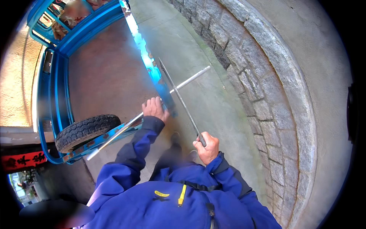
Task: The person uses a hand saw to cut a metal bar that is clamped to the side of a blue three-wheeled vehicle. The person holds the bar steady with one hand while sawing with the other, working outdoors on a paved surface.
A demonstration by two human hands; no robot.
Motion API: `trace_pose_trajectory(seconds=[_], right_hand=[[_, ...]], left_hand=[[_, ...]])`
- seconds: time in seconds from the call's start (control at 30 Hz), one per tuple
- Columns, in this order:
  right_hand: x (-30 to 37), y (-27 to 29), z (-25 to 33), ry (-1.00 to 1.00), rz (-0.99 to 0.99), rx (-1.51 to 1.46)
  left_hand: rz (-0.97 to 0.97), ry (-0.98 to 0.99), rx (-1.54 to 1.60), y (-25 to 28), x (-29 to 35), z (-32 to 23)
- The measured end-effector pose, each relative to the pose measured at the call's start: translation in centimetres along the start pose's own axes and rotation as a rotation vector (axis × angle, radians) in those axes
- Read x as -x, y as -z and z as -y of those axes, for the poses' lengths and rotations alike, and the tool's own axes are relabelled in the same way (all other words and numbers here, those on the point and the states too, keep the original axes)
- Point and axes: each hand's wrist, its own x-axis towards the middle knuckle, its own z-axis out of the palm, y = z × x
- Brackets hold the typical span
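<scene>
A long pale metal pipe (190, 79) lies slantwise across the rear corner of a blue three-wheeled cart's bed (103, 65), its ends sticking out on both sides. My left hand (154, 108) is closed over the pipe's middle, resting at the corner of the cart; the fingers hide that stretch. My right hand (208, 147) grips the handle of a long, thin dark tool that looks like a hacksaw seen edge-on (185, 103). Its narrow length crosses the pipe just to the right of the blue side rail (146, 57); whether it touches the pipe I cannot tell.
A worn black tyre (87, 131) sits at the bed's rear left. Along the right runs a curved stone wall (263, 84) beside the concrete ground (225, 122). The cart's cab frame (49, 30) stands at the far left, and a red banner (23, 160) hangs at lower left.
</scene>
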Motion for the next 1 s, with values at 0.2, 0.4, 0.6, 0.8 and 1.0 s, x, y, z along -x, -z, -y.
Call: trace_pose_trajectory(seconds=[0.2, 0.4, 0.6, 0.8, 1.0], right_hand=[[-0.1, 0.3, -1.0, 0.005, 0.015, -0.023], [-0.9, 1.1, -0.7, 0.024, 0.031, 0.005], [-0.9, 0.3, -1.6, 0.118, -0.003, 0.07], [-1.1, 1.0, -1.5, 0.002, 0.04, -0.014], [-0.8, 1.0, -1.9, 0.049, 0.057, -0.022]], left_hand=[[-0.085, -0.024, 0.008, -1.2, 0.7, 0.2], [-0.045, -0.009, -0.019, -0.8, -1.1, 0.3], [0.098, 0.045, 0.001, -0.3, -1.2, 0.9], [-0.013, -0.009, 0.03, -1.1, -1.0, 1.9], [0.11, -0.036, 0.097, 0.0, -1.6, 3.0]])
